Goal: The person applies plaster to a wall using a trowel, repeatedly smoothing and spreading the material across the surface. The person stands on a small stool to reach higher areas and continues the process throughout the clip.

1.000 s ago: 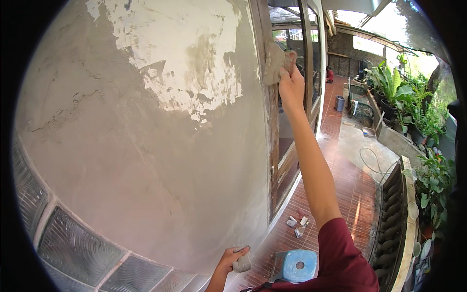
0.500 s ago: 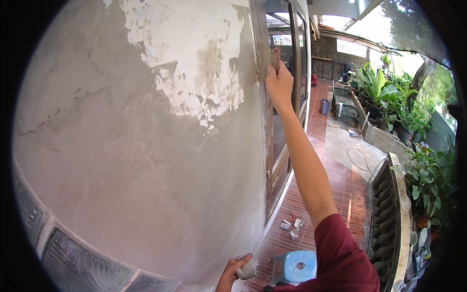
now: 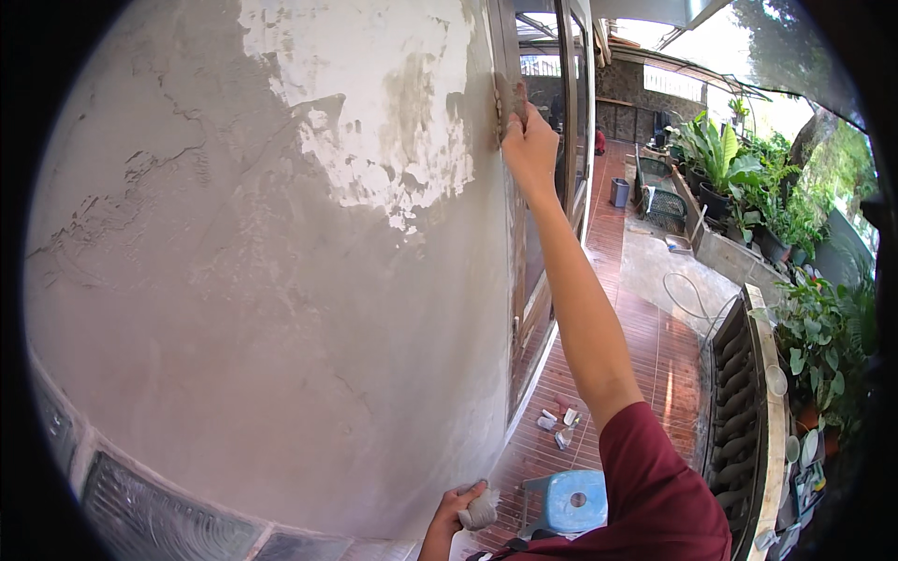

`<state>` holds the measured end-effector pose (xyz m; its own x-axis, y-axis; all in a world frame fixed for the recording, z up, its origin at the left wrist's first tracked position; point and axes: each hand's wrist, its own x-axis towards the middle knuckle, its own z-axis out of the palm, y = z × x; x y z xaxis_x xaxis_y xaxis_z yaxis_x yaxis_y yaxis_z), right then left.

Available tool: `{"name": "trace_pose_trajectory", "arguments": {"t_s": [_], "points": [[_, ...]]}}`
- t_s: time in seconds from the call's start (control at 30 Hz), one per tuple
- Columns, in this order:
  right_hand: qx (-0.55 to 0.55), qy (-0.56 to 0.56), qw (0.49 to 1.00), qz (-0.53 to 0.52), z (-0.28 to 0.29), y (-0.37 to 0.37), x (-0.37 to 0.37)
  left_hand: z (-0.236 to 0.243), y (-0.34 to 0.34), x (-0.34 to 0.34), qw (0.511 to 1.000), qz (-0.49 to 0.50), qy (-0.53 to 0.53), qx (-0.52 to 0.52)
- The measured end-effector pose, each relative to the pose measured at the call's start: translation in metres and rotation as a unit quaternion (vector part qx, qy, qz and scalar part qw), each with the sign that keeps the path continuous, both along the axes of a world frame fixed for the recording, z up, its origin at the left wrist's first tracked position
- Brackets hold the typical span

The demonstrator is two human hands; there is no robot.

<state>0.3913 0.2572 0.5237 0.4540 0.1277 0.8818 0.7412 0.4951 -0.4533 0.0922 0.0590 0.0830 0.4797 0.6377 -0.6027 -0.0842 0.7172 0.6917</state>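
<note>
My right hand (image 3: 531,157) reaches up with the arm outstretched, its fingers closed round a putty knife (image 3: 510,99). The knife's flat blade lies at the wall's right edge, beside the brown wooden door frame (image 3: 506,49). Grey filler coats most of the wall (image 3: 262,309), while a ragged white patch (image 3: 355,103) shows at the top. Low in front of me, my left hand (image 3: 456,505) grips a rounded grey lump (image 3: 480,510) whose exact kind I cannot make out.
A blue plastic stool (image 3: 574,502) stands below my right arm on red tiles (image 3: 645,346). Small scraps (image 3: 563,432) lie near it. A baluster railing (image 3: 734,421) and potted plants (image 3: 716,178) line the right side. Glass blocks (image 3: 159,510) edge the wall's bottom left.
My right hand and the putty knife have moved slightly up along the wall edge. The left hand still holds the grey lump, and the view has shifted a little.
</note>
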Motion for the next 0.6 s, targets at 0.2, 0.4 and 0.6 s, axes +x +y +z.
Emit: {"name": "trace_pose_trajectory", "arguments": {"t_s": [0.2, 0.4, 0.6], "points": [[0.016, -0.066, 0.997, -0.036, 0.002, 0.010, -0.023, -0.001, -0.005, -0.003, 0.999, -0.043, -0.009, -0.014], [-0.022, -0.051, 0.995, -0.079, -0.015, -0.023, -0.105, 0.005, -0.020, -0.017, 0.998, -0.048, -0.032, -0.007], [0.044, -0.037, 0.992, 0.112, -0.075, -0.131, -0.184, 0.016, -0.027, -0.013, 0.996, -0.086, 0.005, 0.036]]}}
